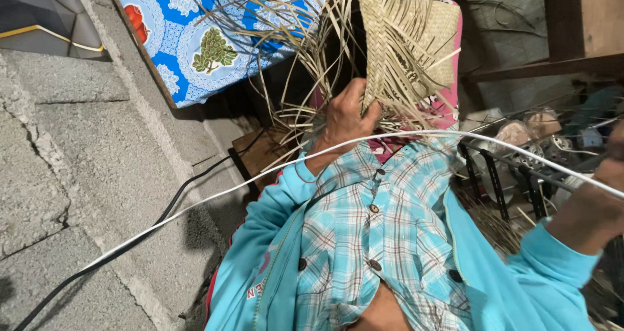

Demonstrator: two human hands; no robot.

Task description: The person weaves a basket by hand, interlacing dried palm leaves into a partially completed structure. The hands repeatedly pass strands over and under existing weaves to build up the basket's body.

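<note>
**Hand on a half-woven straw basket**

The left hand (pixel 344 119) sits just above centre, its grip clamped on the lower edge of a straw basket (pixel 406 41) with the thumb pressed against the woven side. The basket fills the 12 to 1 o'clock part of the view, tilted, its dark opening facing 9 o'clock and loose straw strips (pixel 286 38) fanning out from its rim toward 10 and 11 o'clock.

The right hand (pixel 595 204) is at 3 o'clock, partly cut off by the frame edge; whether its grip is apart or together cannot be told. A white cord (pixel 214 198) runs from 8 o'clock up across the chest and on past that hand. A black cable (pixel 166 217) lies beside it on the concrete floor (pixel 71 175).

The person wears a plaid shirt (pixel 377 240) under a turquoise jacket (pixel 273 240). A blue patterned cloth (pixel 188 38) lies at 11 o'clock.
</note>
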